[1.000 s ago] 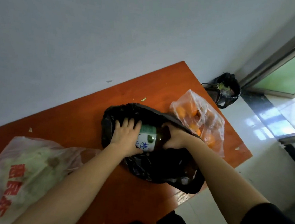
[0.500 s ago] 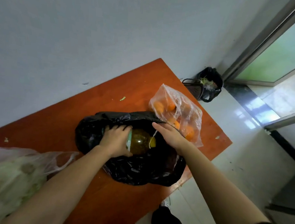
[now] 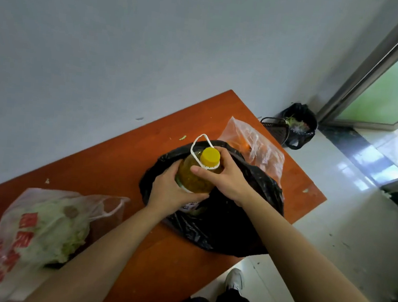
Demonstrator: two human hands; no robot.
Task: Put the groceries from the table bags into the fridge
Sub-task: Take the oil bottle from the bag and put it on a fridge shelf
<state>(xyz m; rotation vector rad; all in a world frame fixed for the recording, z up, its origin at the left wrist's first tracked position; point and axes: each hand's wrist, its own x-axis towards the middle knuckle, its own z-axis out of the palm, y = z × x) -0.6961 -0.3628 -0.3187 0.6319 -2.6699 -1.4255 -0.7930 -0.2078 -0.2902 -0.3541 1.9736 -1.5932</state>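
Observation:
An oil bottle (image 3: pixel 194 174) with a yellow cap and a white loop handle stands upright in the mouth of a black bag (image 3: pixel 230 223) on the orange table (image 3: pixel 110 157). My left hand (image 3: pixel 170 191) grips the bottle's body from the left. My right hand (image 3: pixel 224 174) holds its shoulder just under the cap. A clear bag of oranges (image 3: pixel 258 148) lies behind the black bag. A white bag with red print (image 3: pixel 34 232) holding a cabbage lies at the near left. The fridge is out of view.
A grey wall runs along the table's far side. On the white tiled floor at the right stand a black waste bin (image 3: pixel 300 124) and a dark basket (image 3: pixel 275 128), near a glass door frame (image 3: pixel 379 63). My shoe (image 3: pixel 236 279) shows below the table edge.
The bottle lay on its side inside the black bag. Both hands have turned it upright and lifted it, so its cap and handle now stick out above the bag. The camera has shifted too.

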